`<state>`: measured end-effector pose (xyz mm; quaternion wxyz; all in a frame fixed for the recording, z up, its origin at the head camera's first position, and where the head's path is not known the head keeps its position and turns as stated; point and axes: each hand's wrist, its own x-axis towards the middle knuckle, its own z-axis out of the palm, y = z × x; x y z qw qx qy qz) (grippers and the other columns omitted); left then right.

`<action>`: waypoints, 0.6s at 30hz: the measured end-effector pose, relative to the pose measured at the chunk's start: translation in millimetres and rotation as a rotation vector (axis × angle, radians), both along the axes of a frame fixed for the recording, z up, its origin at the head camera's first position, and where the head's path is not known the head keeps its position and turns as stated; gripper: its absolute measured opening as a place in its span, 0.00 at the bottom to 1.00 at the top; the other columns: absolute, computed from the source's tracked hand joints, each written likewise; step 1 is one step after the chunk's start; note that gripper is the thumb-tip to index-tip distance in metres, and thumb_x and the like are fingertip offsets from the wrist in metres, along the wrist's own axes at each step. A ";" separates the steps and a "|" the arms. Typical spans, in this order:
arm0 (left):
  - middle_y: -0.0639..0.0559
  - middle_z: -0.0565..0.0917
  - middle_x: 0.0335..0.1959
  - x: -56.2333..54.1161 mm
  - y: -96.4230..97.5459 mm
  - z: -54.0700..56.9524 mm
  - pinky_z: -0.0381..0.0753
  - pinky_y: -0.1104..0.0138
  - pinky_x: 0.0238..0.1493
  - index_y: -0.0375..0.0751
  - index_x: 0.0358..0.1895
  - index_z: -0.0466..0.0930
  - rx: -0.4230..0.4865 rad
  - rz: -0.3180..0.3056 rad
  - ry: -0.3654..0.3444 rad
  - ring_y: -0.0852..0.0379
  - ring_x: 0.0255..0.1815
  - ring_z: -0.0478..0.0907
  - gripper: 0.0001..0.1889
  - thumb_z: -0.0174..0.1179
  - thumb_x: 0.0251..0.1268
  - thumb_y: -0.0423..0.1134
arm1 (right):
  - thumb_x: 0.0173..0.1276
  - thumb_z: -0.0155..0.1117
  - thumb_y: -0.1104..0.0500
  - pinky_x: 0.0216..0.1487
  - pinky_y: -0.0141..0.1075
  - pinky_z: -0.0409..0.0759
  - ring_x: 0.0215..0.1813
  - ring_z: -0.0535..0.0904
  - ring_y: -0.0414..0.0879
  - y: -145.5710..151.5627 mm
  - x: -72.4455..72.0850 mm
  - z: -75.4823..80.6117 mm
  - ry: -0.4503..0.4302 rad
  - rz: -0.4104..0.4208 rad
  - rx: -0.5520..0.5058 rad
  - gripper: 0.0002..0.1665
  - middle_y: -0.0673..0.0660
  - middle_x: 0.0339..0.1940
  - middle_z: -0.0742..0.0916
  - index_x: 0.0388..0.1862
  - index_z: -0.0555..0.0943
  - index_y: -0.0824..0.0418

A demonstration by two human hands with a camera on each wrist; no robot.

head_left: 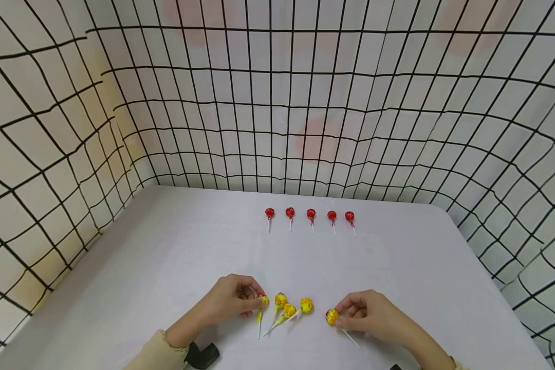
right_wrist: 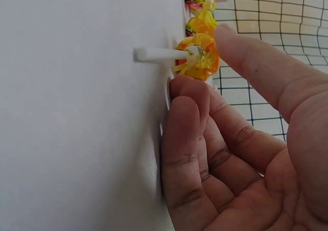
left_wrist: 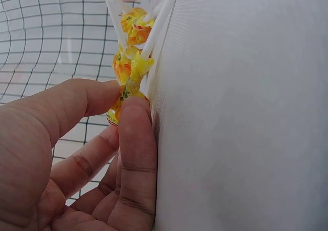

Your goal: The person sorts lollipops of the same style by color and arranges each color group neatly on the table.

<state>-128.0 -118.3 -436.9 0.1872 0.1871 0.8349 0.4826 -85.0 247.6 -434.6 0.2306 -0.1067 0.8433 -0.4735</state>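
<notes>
My left hand pinches a yellow lollipop by its wrapped head between thumb and forefinger. In the left wrist view that lollipop has its white stick pointing up and away from the fingertips. My right hand holds another yellow lollipop at the head, the stick slanting toward the near right. The right wrist view shows its orange-yellow wrapper between thumb and fingers. Between the hands lie three more yellow lollipops, one upper left, one in the middle and one rightmost, their sticks crossing.
Farther back, a row of several red lollipops lies on the white table, sticks toward me. A black wire grid with white behind it encloses the back and sides. A black object is by my left sleeve.
</notes>
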 end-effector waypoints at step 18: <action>0.55 0.82 0.24 -2.4 1.7 -3.7 0.80 0.70 0.25 0.41 0.41 0.88 -0.013 0.009 -0.019 0.60 0.22 0.81 0.06 0.75 0.66 0.36 | 0.69 0.78 0.53 0.28 0.26 0.71 0.29 0.74 0.36 -5.9 5.0 -4.8 0.060 -0.026 0.022 0.12 0.50 0.31 0.83 0.45 0.89 0.59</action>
